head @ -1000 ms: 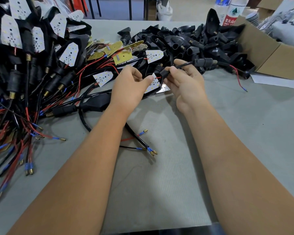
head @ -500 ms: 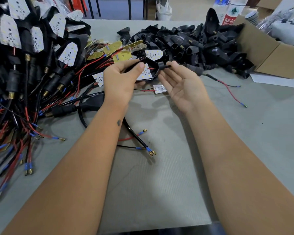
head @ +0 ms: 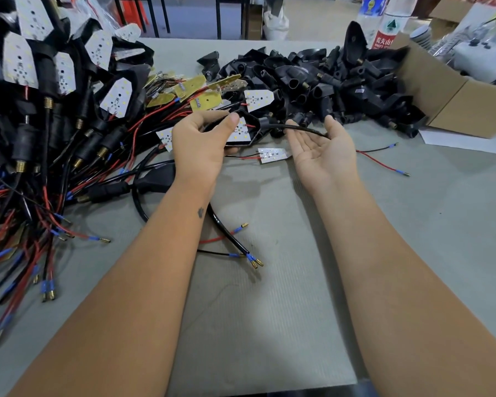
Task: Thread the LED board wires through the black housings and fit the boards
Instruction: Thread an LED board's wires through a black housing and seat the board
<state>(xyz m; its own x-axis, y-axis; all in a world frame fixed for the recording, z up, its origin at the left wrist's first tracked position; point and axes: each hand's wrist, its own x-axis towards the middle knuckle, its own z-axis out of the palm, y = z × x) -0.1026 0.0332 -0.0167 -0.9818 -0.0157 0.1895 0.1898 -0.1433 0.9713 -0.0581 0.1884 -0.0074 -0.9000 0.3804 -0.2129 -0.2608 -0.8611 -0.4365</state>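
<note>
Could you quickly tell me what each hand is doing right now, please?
Left hand: grips the black housing with its board.
Right hand: open, palm up, cable lying across its fingers.

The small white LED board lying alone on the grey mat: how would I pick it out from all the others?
Start from the two hands in the middle of the grey table mat. In the gap between the left hand and the open right hand, slightly nearer the camera, lies the small white LED board. Unlike its neighbours, it lies flat and alone, in no black housing, red and black wires trailing left.

An assembly workshop: heaped black housings point(head: 321, 81), wired LED boards point(head: 20, 64), cardboard box point(head: 455, 101).
</note>
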